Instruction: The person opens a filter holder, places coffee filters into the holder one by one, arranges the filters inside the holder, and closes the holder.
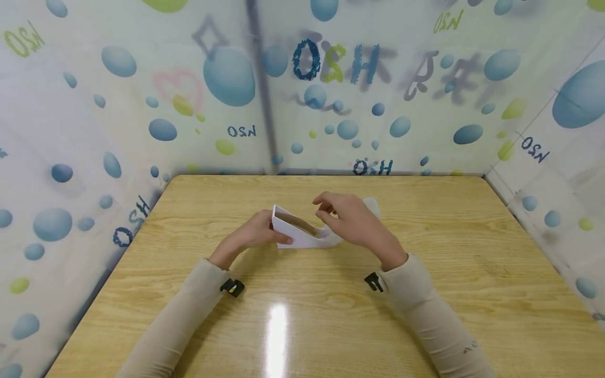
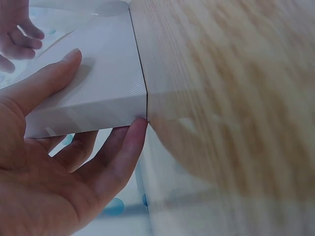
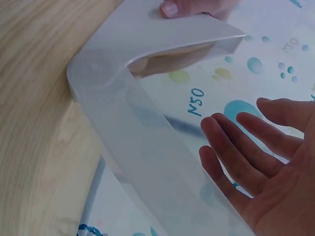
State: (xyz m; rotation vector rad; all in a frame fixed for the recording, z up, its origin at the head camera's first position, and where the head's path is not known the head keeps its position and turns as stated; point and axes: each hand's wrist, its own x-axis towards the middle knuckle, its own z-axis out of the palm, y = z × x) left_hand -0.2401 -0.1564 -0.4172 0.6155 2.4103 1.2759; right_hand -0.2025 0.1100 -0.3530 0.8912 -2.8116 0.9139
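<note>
A white plastic case (image 1: 302, 240) with a slanted top opening stands on edge on the wooden table (image 1: 321, 310). Its inside looks brown. From its right lower corner a translucent cover (image 3: 138, 142) swings out to the right, partly hidden behind my right hand in the head view. My left hand (image 1: 257, 230) grips the case's left end, thumb on the near face and fingers on the end and far side. Just above the cover, my right hand (image 1: 353, 218) hovers with loosely bent fingers and holds nothing; the right wrist view shows a gap between fingertips and cover.
A pale wall sheet (image 1: 302, 126) with blue and green spots and lettering encloses the table's back and sides. Each sleeve cuff carries a black clip (image 1: 232, 287). A bright light reflection lies on the near part of the tabletop.
</note>
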